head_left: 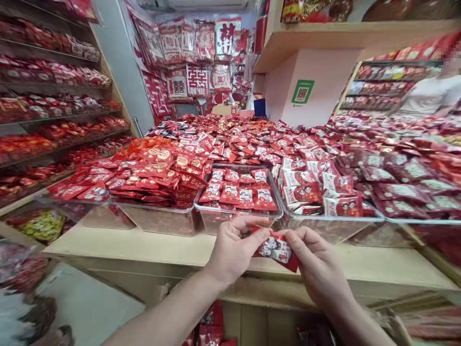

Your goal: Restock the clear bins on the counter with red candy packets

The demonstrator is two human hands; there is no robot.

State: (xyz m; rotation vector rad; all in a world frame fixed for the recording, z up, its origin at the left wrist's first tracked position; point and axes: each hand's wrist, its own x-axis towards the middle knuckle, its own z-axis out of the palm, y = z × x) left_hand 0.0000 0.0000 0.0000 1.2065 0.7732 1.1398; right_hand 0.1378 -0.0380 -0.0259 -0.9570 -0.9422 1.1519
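Observation:
My left hand (232, 250) and my right hand (317, 266) both pinch one small red candy packet (276, 248) with cartoon figures on it. I hold it just in front of the counter's edge, below a clear plastic bin (237, 218) that holds several matching red packets. The left fingers grip the packet's upper left end. The right fingers grip its right side.
Clear bins of red wrapped sweets cover the wooden counter (144, 245), heaped high to the back. Shelves of red packets (54, 120) line the left wall. Red paper decorations (198, 62) hang at the back. A person in a white top (428, 93) stands at far right.

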